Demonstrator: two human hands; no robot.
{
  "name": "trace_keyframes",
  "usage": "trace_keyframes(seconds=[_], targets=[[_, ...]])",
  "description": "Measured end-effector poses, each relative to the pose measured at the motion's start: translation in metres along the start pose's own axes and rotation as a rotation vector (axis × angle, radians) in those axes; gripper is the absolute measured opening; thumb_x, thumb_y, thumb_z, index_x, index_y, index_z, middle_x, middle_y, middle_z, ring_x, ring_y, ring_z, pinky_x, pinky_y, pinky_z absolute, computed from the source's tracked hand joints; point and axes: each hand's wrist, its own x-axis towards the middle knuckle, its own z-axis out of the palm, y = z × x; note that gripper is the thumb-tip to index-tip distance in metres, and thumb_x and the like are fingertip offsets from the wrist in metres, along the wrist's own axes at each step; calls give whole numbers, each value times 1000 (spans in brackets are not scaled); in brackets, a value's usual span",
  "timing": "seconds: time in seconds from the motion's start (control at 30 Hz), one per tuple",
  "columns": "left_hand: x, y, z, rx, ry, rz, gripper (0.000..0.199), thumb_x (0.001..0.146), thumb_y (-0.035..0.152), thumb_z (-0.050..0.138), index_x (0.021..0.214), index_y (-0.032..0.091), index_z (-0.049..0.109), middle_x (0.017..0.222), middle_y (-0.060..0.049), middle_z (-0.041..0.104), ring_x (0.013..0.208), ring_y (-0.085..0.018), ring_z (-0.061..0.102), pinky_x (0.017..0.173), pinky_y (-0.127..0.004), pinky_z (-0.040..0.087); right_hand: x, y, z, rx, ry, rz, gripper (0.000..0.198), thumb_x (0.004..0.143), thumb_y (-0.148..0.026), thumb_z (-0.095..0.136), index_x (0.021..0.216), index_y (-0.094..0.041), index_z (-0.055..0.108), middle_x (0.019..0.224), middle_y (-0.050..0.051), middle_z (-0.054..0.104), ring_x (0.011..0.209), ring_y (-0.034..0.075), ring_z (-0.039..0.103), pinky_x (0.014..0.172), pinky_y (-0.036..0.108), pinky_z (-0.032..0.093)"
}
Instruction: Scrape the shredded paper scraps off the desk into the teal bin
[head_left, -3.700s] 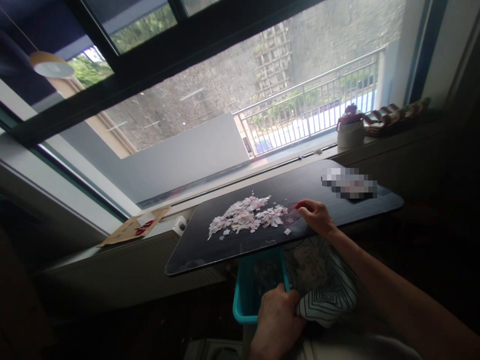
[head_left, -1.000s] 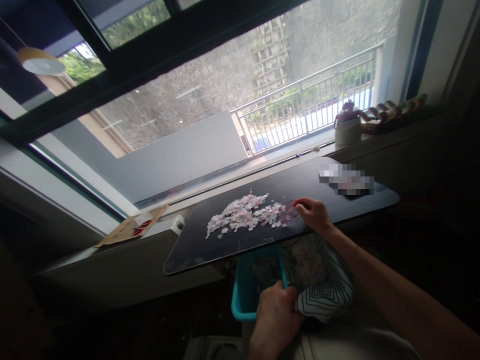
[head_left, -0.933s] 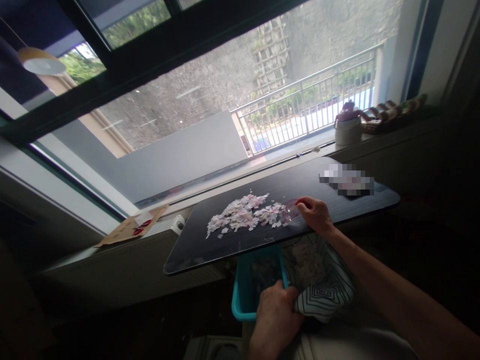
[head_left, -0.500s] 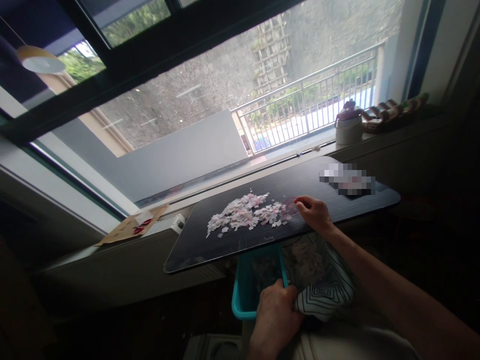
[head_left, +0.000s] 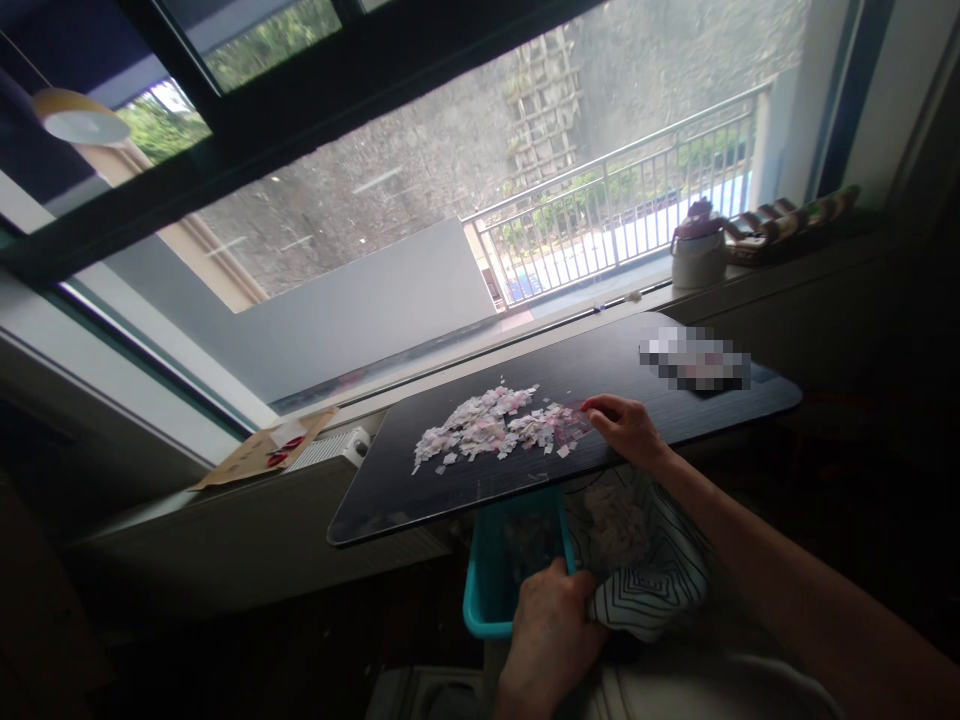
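At the near edge of the dark table point(head_left: 405, 500), my right hand point(head_left: 626, 430) pinches a thin, see-through reddish piece point(head_left: 571, 420); its exact kind I cannot make out. This piece touches the right end of a heap of small white and pink paper scraps point(head_left: 480, 425). Below the table, my left hand point(head_left: 551, 625) is closed around the right rim of a turquoise bin point(head_left: 474, 600). Its fingers also lie against a white cloth bag with black stripes point(head_left: 649, 590). Pale scraps show inside both the bin and the bag.
A pixelated patch point(head_left: 697, 360) hides something at the table's right end. On the windowsill stand a white and pink jug point(head_left: 697, 255) and a basket point(head_left: 765, 240). Red-handled scissors point(head_left: 285, 452) rest on brown paper point(head_left: 240, 462) at the left, beside a radiator point(head_left: 337, 447).
My right hand has shifted slightly left, bringing the reddish piece against the right end of the scrap heap. My left hand, the bin and the bag stay where they were.
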Motion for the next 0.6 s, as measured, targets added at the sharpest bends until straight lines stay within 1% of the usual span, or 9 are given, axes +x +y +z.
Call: trace_keyframes(seconds=[0.17, 0.3, 0.43, 0.53, 0.6], targets=[[0, 0, 0, 21, -24, -4, 18, 75, 34, 57, 87, 24, 68, 88, -3, 61, 78, -21, 59, 62, -26, 37, 1, -2, 0, 2, -97, -46, 24, 76, -30, 55, 86, -18, 74, 75, 3, 72, 62, 15, 60, 61, 25, 46], [0, 0, 0, 19, -23, 1, 19, 74, 34, 57, 88, 24, 67, 89, -3, 61, 80, -21, 59, 64, -26, 39, 1, -2, 0, 7, -114, -48, 24, 77, -30, 55, 86, -17, 73, 77, 5, 73, 64, 16, 61, 62, 26, 47], [0, 0, -2, 1, -26, 4, 20, 75, 34, 57, 88, 24, 68, 89, -3, 62, 79, -21, 59, 63, -26, 39, 1, -4, 1, 30, -158, -66, 27, 78, -34, 56, 90, -19, 74, 85, 5, 74, 66, 15, 63, 63, 26, 49], [0, 1, -4, -8, -43, 1, 20, 76, 35, 55, 87, 23, 68, 89, -4, 62, 80, -21, 60, 64, -26, 40, 1, -4, 1, 36, -182, -67, 25, 76, -34, 58, 88, -20, 74, 82, 4, 74, 65, 15, 63, 64, 25, 49], [0, 2, -5, 2, -55, -3, 21, 77, 35, 55, 89, 24, 68, 91, -4, 62, 81, -22, 60, 66, -27, 41, 1, -4, 0, 29, -160, -50, 23, 74, -31, 58, 85, -19, 74, 77, 3, 74, 64, 15, 63, 63, 25, 48]])
